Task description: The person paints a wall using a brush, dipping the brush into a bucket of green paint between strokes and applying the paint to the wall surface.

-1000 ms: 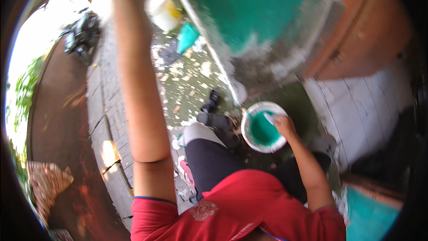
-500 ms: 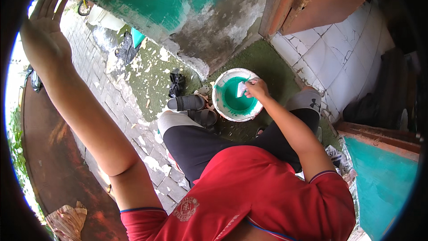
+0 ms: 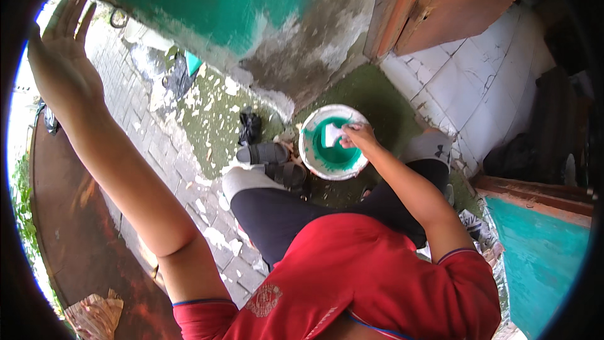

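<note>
Green paint fills the bottom of a white bucket [image 3: 308, 151] on the floor between my knees, and green smears mark its inner wall. My right hand [image 3: 357, 136] is closed on a white, flat-headed paintbrush [image 3: 331, 135] held over the bucket's mouth. Whether its bristles touch the paint, I cannot tell. Far up at the left, my left hand [image 3: 72, 56] is raised with the arm stretched out. Its fingers are extended and it holds nothing.
A green-painted wall [image 3: 207, 0] with a bare grey lower part stands ahead. Dark sandals [image 3: 263, 153] and a black plastic bag [image 3: 250, 126] lie left of the bucket, among paint flakes. A brown door [image 3: 465, 6] and white tiles [image 3: 462, 82] are at the right. A brown rusty surface [image 3: 75, 214] lies left.
My right hand has moved slightly left and down, bringing the paintbrush toward the middle of the bucket, its white flat side now showing more. My left hand stays raised, almost unmoved.
</note>
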The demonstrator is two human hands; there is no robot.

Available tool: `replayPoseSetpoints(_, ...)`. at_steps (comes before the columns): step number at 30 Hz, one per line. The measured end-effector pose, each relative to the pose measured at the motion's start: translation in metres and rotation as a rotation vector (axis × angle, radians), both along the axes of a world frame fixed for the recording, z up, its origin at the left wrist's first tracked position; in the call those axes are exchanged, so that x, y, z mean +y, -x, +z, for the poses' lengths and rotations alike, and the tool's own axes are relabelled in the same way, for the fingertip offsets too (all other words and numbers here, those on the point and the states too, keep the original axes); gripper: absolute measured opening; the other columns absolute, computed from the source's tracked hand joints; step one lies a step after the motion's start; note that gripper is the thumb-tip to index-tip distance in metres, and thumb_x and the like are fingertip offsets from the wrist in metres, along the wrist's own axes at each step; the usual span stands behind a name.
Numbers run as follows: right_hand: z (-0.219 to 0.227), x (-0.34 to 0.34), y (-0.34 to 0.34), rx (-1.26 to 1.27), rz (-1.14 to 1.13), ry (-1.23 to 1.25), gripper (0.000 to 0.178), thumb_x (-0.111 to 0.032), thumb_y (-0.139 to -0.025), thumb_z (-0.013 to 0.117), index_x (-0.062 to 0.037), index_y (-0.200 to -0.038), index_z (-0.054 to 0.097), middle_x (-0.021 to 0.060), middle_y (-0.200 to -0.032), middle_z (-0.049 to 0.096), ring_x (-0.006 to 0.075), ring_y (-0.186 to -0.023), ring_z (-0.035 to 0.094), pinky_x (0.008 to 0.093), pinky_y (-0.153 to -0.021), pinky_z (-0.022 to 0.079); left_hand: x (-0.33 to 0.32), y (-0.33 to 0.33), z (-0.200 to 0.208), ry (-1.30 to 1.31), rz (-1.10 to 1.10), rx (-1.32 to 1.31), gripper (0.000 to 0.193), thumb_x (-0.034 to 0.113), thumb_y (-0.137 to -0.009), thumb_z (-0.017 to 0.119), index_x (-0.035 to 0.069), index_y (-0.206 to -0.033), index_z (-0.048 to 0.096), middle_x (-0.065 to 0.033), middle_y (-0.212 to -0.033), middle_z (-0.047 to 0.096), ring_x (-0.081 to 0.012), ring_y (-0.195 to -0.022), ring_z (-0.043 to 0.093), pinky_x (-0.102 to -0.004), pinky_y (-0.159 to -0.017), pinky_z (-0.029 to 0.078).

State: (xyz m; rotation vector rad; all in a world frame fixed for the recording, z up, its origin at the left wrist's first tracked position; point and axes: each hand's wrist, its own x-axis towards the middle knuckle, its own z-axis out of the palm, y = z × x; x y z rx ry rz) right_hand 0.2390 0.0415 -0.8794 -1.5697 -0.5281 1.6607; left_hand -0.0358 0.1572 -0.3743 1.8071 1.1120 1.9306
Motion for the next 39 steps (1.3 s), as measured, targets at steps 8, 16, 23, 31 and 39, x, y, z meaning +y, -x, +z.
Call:
replayPoseSetpoints(8,0.060,-0.025,-0.050,0.127,-0.119,-0.013,0.023,-0.021,-0.089,0.066,0.0008,-0.091,0.061,0.0113,-0.077,0.067,0.0175,-0.061,0.067,0.0268,-0.055,0.058,0.003,-0.010,0.003,-0.009,0.003,-0.135,0.062,0.038,-0.102,0.025,-0.017,-0.128,0.037,-0.0326,-0.128,0.047,-0.0370,-0.125,0.046,-0.0464,-0.108,0.037)
replayPoseSetpoints(16,0.093,-0.034,-0.073,0.296,-0.260,-0.159,0.023,-0.025,-0.090,0.066,-0.0029,-0.092,0.063,0.0111,-0.077,0.068,0.0182,-0.062,0.067,0.0282,-0.057,0.057,0.001,-0.009,0.004,-0.006,-0.007,-0.148,0.063,0.040,-0.102,0.027,-0.017,-0.128,0.038,-0.0317,-0.127,0.048,-0.0352,-0.125,0.047,-0.0450,-0.109,0.035)
replayPoseSetpoints(23,0.143,0.016,-0.102,0.273,-0.462,-0.389,0.026,-0.025,-0.092,0.063,0.0001,-0.099,0.061,0.0142,-0.087,0.068,0.0205,-0.068,0.068,0.0304,-0.058,0.058,-0.003,-0.012,0.003,-0.004,-0.043,-0.182,0.066,0.043,-0.102,0.028,-0.016,-0.128,0.038,-0.0306,-0.127,0.049,-0.0340,-0.124,0.048,-0.0443,-0.107,0.036)
replayPoseSetpoints(31,0.213,0.112,-0.125,0.193,-0.558,-0.708,0.026,-0.021,-0.093,0.059,0.0033,-0.102,0.057,0.0169,-0.088,0.067,0.0229,-0.070,0.067,0.0317,-0.063,0.057,-0.013,-0.002,0.014,0.079,-0.136,-0.254,0.069,0.046,-0.102,0.023,-0.016,-0.129,0.037,-0.0322,-0.130,0.045,-0.0349,-0.128,0.044,-0.0453,-0.109,0.035)
replayPoseSetpoints(39,0.223,0.159,-0.148,0.048,-0.682,-0.676,0.026,-0.021,-0.090,0.060,0.0037,-0.099,0.059,0.0168,-0.085,0.066,0.0236,-0.067,0.067,0.0332,-0.062,0.058,-0.029,0.091,-0.099,0.250,0.073,-0.060,0.070,0.050,-0.101,0.025,-0.011,-0.132,0.039,-0.0281,-0.132,0.048,-0.0351,-0.129,0.043,-0.0459,-0.110,0.032)
